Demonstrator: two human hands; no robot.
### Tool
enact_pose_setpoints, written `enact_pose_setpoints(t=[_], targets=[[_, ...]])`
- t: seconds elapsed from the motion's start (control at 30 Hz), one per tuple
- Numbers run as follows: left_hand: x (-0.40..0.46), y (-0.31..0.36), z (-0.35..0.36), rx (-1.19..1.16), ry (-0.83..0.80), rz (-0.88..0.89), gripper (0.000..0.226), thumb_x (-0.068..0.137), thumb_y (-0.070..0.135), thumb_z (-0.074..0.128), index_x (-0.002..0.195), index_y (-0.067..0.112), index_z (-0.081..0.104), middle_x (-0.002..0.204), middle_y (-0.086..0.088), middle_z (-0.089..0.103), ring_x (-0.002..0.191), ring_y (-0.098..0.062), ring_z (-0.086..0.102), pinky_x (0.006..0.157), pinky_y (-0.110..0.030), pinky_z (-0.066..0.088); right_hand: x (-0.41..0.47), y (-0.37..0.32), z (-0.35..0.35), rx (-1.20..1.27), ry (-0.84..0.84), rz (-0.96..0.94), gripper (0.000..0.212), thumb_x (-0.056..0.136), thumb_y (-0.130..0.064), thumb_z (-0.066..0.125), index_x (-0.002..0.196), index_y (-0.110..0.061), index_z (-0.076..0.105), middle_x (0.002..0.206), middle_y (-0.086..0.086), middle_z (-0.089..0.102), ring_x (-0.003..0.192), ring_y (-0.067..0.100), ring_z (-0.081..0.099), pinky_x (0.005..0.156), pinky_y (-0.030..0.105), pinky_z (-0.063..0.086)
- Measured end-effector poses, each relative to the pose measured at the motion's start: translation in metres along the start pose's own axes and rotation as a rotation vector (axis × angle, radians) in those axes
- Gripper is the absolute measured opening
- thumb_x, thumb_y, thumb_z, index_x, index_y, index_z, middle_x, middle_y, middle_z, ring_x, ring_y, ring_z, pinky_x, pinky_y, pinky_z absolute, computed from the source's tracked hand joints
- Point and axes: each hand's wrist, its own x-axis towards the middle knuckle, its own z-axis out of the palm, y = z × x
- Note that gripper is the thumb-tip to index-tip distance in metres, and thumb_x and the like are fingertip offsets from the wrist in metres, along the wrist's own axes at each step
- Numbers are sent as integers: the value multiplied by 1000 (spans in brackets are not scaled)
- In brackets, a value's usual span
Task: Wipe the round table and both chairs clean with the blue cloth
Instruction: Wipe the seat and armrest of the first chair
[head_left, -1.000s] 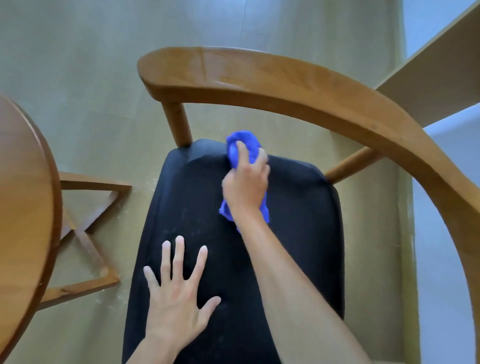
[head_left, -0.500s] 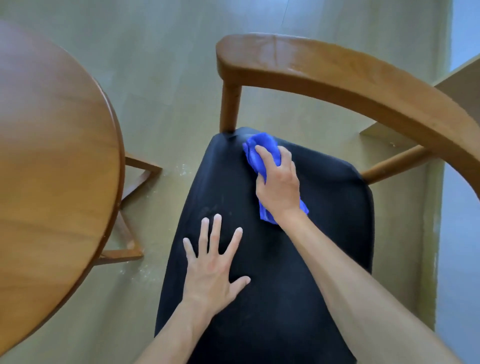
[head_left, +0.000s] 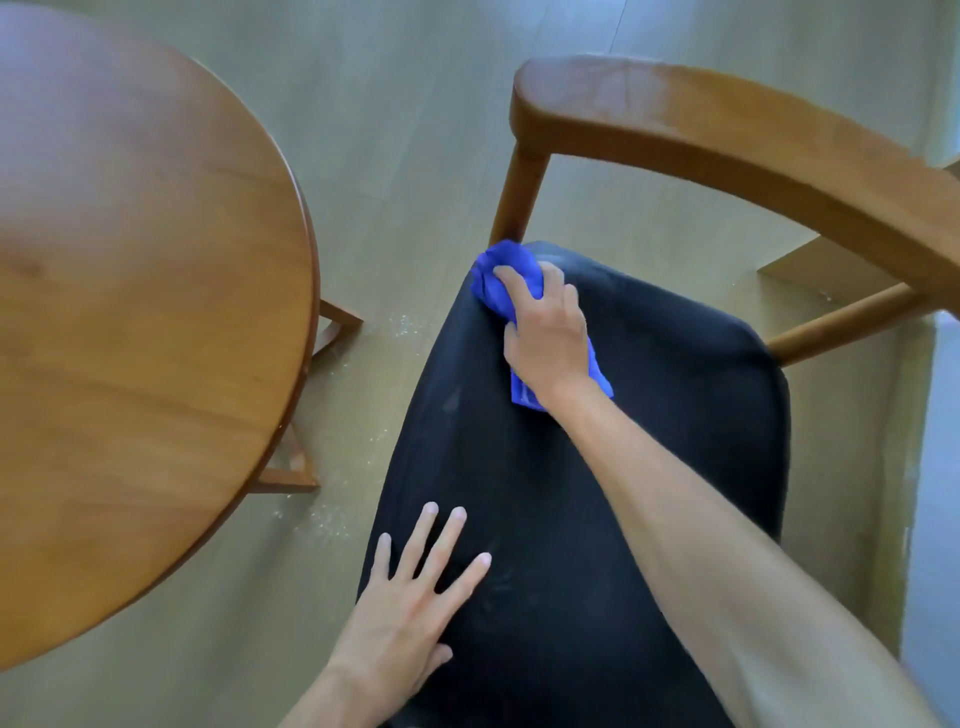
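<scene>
A wooden chair with a black seat cushion (head_left: 649, 415) and a curved backrest (head_left: 727, 135) fills the middle and right. My right hand (head_left: 545, 332) grips the bunched blue cloth (head_left: 493, 280) and presses it on the cushion's far left corner, beside the backrest post. My left hand (head_left: 410, 608) lies flat on the cushion's near left edge with fingers spread. The round wooden table (head_left: 130, 322) is at the left.
Table legs (head_left: 301, 467) stand on the pale floor between table and chair. White crumbs (head_left: 322, 519) are scattered on the floor by the seat's left side. A light wooden board (head_left: 810, 270) shows behind the chair at the right.
My right hand has slid the cloth leftward along the back of the seat to its far left corner. My view has shifted left, bringing more of the table in.
</scene>
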Motion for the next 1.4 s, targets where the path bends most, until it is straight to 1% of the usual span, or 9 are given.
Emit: enact_pose_setpoints(t=[0.17,0.23,0.3,0.5,0.63,0.77,1.0,1.27,1.4], targets=[[-1,-2,-3,64,0,131,74,42,49,86,110,23,73,116,-9,69,103,-29,67,73,-44,59,-134,-13,15,174,-158,-578,48,72,0,53,113,-20,64,118,22,59,69,30,48,62,39,48],[-5,-2,6,114,113,207,30,84,29,52,103,22,76,107,-6,72,95,-25,67,69,-38,59,-144,0,10,62,-303,-858,48,75,-3,50,116,-26,60,121,17,57,71,27,46,63,38,47],[-5,-2,14,136,121,216,54,97,19,22,103,21,75,109,-7,71,97,-23,68,71,-39,59,-108,12,5,-54,-270,-973,50,76,-2,46,116,-28,61,121,14,58,71,26,47,62,36,47],[-11,-2,18,89,144,207,65,52,38,85,111,16,72,122,-9,66,109,-26,65,82,-43,57,-50,-13,7,73,-38,-154,54,75,-2,53,126,-19,61,123,19,56,77,34,51,67,44,50],[-7,-7,-12,-131,410,127,15,77,16,60,87,7,68,100,-13,65,87,-33,64,70,-37,55,-140,-21,9,194,-108,-426,49,71,0,53,114,-20,66,112,19,62,67,30,49,60,40,49],[18,-22,-57,-288,623,-53,29,71,17,64,96,4,58,110,-15,56,102,-31,52,86,-39,44,-187,10,-10,179,-430,-714,50,88,-33,58,136,-27,46,142,14,45,105,31,50,89,43,44],[66,1,-57,72,5,201,78,76,75,42,144,39,30,142,-7,36,129,-30,34,105,-45,29,-162,140,-38,-71,-70,-136,48,93,-39,40,129,-14,60,146,16,42,132,39,40,101,55,38],[33,22,-6,128,320,314,51,64,34,73,113,27,64,82,-6,63,60,-27,52,56,-34,48,-184,150,10,-165,-104,-39,63,88,-46,39,144,-18,37,157,15,23,145,36,16,114,59,17],[104,-19,-61,105,465,-61,65,61,27,79,121,19,53,90,-20,59,69,-35,55,56,-40,47,-185,153,16,-173,-60,-51,64,87,-46,41,144,-19,38,157,14,23,145,34,17,115,58,17]])
